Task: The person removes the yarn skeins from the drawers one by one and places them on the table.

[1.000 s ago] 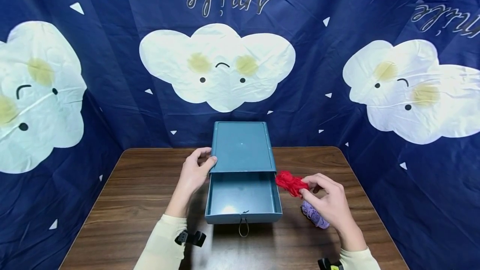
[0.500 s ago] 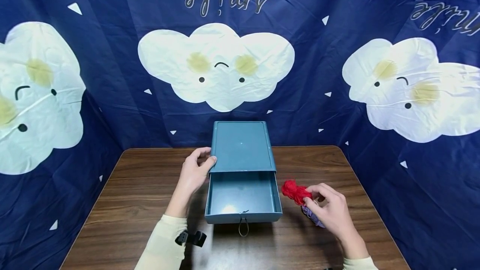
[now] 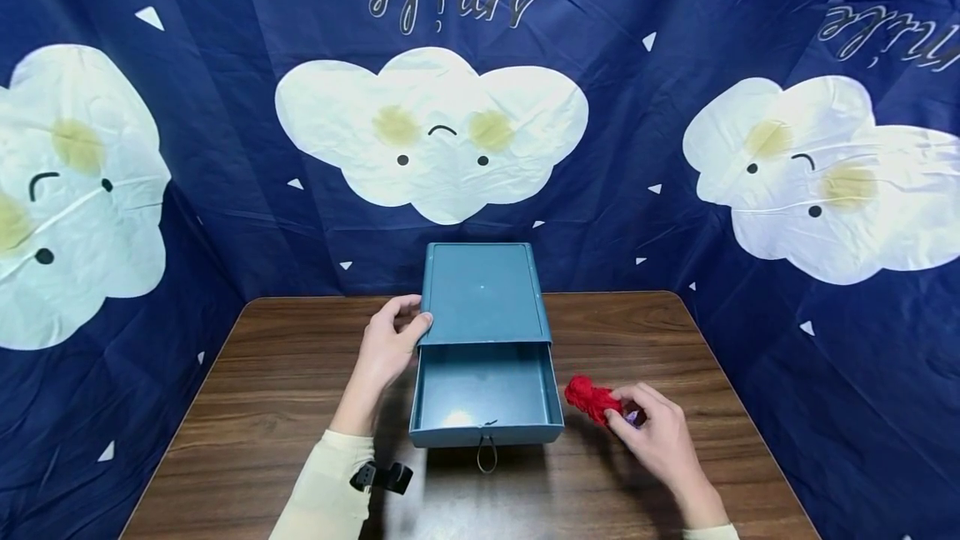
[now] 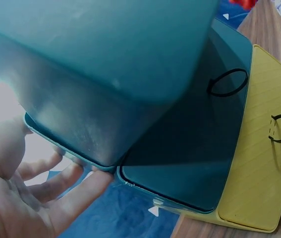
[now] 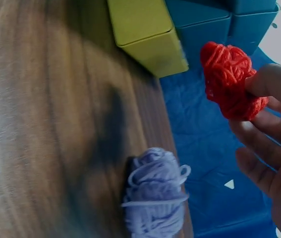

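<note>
My left hand rests against the left side of a blue drawer unit, thumb at its top front edge. In the left wrist view, fairly straight fingers touch the casing's rim. The unit's top drawer is pulled out, and its visible inside is bare. To the right of that drawer, my right hand pinches a bundle of red yarn above the table. Below it lies a bundle of purple yarn, mostly hidden by the hand in the head view.
Under the pulled-out drawer, the left wrist view shows a blue drawer and a yellow drawer, both pushed in, with black loops. The stack stands on a brown wooden table. Dark blue cloth with clouds surrounds its back and sides.
My right hand has drawn the red yarn away from the drawer, rightward and toward the front, now covering most of the purple yarn. The left hand and drawer unit stay in place.
</note>
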Demonstrator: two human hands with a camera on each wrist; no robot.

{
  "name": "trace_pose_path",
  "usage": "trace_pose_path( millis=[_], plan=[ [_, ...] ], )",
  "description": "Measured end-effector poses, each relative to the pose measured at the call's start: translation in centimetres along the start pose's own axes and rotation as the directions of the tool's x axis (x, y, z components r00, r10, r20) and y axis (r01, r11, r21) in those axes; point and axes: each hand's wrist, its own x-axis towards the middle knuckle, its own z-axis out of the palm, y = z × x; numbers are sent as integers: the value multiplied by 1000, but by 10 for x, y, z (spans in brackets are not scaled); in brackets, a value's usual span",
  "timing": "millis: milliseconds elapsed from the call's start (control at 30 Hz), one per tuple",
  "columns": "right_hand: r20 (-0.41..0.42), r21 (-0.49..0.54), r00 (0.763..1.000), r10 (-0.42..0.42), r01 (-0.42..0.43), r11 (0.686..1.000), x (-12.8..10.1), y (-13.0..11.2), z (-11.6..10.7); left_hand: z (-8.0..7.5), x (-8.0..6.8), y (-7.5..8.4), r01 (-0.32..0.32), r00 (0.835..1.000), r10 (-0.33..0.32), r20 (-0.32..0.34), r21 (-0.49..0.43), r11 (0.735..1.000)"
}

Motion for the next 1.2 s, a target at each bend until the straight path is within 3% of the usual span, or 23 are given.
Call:
trace_pose_path(
  millis=[333, 967, 1200],
  plan=[
    [-3, 18, 998, 67, -67, 998, -14, 7, 15, 0, 1, 0, 2, 1000, -2, -9, -3, 1000],
    [-22, -89, 990, 139, -140, 986, -39, 11, 30, 1, 0, -1, -20, 999, 21, -28, 31, 999],
    [8, -106, 972, 236, -234, 966, -48, 11, 33, 1, -1, -1, -25, 999, 25, -22, 41, 999]
  ],
)
